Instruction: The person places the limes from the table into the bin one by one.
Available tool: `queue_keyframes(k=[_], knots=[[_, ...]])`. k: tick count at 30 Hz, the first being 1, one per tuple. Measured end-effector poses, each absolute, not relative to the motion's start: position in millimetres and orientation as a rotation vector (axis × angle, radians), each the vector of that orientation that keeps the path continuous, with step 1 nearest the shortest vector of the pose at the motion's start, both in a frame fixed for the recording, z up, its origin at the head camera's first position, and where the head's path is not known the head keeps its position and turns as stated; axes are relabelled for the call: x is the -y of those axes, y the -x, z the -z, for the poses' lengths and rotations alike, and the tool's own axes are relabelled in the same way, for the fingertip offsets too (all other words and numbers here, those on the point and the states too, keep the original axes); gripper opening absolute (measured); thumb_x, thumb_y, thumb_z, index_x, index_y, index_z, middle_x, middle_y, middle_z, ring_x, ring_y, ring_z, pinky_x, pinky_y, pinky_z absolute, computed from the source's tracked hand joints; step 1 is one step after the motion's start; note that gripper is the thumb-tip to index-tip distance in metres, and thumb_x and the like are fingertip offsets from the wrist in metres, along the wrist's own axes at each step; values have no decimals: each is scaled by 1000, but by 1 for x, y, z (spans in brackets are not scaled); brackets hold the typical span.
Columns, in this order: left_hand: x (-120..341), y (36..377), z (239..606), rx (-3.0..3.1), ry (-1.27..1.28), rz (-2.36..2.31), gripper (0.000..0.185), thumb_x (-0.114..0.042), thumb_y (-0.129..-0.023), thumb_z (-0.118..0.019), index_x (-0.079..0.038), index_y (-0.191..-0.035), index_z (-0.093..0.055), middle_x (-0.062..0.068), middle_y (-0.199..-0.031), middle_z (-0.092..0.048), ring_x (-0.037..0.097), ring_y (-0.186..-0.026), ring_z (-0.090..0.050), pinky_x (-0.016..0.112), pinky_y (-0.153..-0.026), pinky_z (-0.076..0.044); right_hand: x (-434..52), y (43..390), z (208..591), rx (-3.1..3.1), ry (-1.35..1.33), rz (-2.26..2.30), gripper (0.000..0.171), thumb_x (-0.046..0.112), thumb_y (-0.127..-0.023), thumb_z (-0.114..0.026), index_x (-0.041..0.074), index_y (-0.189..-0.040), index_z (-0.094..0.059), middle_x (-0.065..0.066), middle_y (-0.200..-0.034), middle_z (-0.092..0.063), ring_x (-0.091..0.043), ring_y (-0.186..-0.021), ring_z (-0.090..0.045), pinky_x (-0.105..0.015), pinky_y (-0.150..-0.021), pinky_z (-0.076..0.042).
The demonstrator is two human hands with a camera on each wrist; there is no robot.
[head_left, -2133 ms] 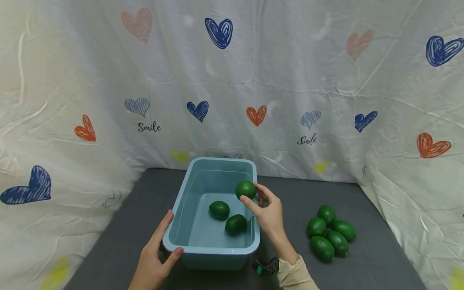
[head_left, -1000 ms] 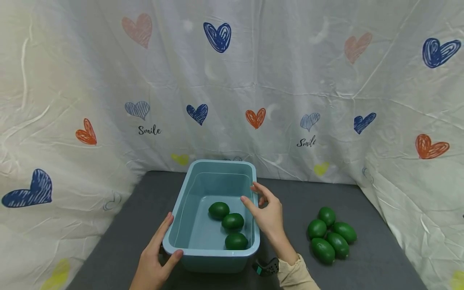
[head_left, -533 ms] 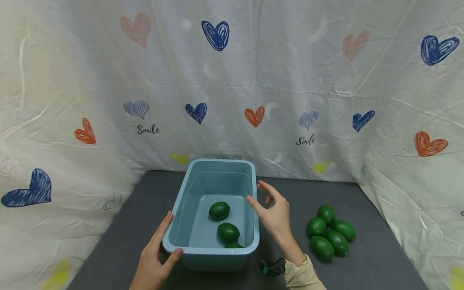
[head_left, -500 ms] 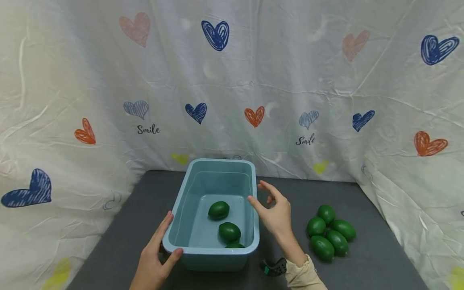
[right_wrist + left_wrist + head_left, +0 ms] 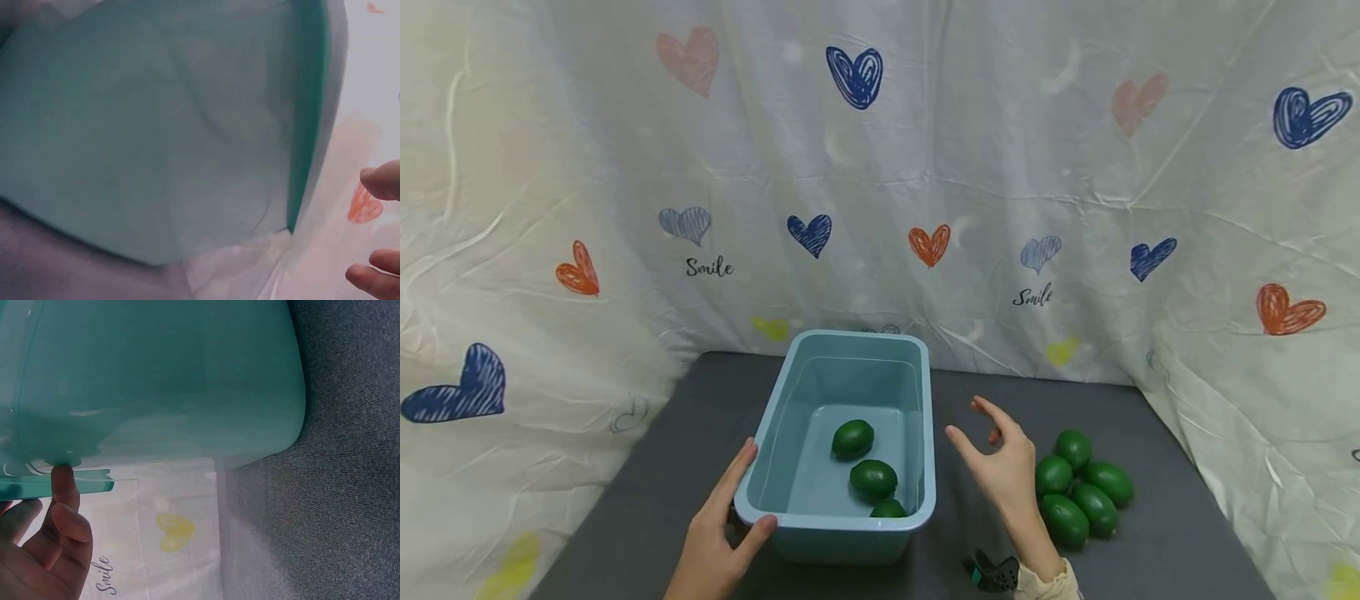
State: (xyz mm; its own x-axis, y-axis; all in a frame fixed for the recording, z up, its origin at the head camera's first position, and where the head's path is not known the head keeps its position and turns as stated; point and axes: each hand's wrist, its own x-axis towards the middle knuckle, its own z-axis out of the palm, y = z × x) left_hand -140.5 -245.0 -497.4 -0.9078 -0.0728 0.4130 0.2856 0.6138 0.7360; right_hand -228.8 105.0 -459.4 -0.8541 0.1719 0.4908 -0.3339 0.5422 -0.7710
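Note:
A light blue plastic tub (image 5: 835, 522) stands on the dark table, with 3 shiny dark green oval fruits inside: one fruit (image 5: 853, 438) in the middle, another (image 5: 873, 480) nearer, and a third (image 5: 889, 508) partly hidden by the near rim. My left hand (image 5: 718, 533) holds the tub's near left corner, thumb over the front rim and fingers along the left side; fingertips show at the rim in the left wrist view. Right of the tub, my right hand (image 5: 1003, 467) is in the air, thumb and fingers apart and nothing between them, close to a pile of green fruits (image 5: 1093, 507).
A black wrist strap (image 5: 992, 573) is on the right wrist, beside a cream sleeve (image 5: 1051, 583). Behind the dark grey table (image 5: 970, 392) hangs a white curtain (image 5: 880, 167) printed with hearts, which also runs down both sides.
My right hand let a green fruit go into the tub, then moved right and towards the pile. The fruits in the tub rolled and shifted. My left hand stayed on the corner.

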Motion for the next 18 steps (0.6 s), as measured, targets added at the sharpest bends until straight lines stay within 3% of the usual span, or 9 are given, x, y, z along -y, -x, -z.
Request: queue_keyframes(k=[5,15,18], knots=[[246,142,497,2454,168,1189,86,-25,-97,-79,-30,-169,-31,8,-172,-34,20,-127,-53,28,-71,-54,-112,220,472,2294,-79,-1241,57,27,-85,-91,8,-135,-72,-7,-126,-76,-15,-72,-45,-29,-66,-36],[247,142,499,2466,138,1199,86,-27,-98,-79,-30,-169,-31,7,-172,-34,20,-130,-52,28,-68,-54,-130,208,489,2349,34,-1225,60,28,-83,-93,8,-136,-72,-6,-127,-75,-18,-76,-45,-29,-68,-37],[247,142,499,2457,145,1205,85,-27,-97,-79,-30,-168,-32,7,-172,-34,9,-130,-49,28,-66,-53,-137,205,495,2356,60,-1215,61,29,-83,-93,8,-136,-72,-6,-126,-75,-16,-74,-44,-28,-66,-37]])
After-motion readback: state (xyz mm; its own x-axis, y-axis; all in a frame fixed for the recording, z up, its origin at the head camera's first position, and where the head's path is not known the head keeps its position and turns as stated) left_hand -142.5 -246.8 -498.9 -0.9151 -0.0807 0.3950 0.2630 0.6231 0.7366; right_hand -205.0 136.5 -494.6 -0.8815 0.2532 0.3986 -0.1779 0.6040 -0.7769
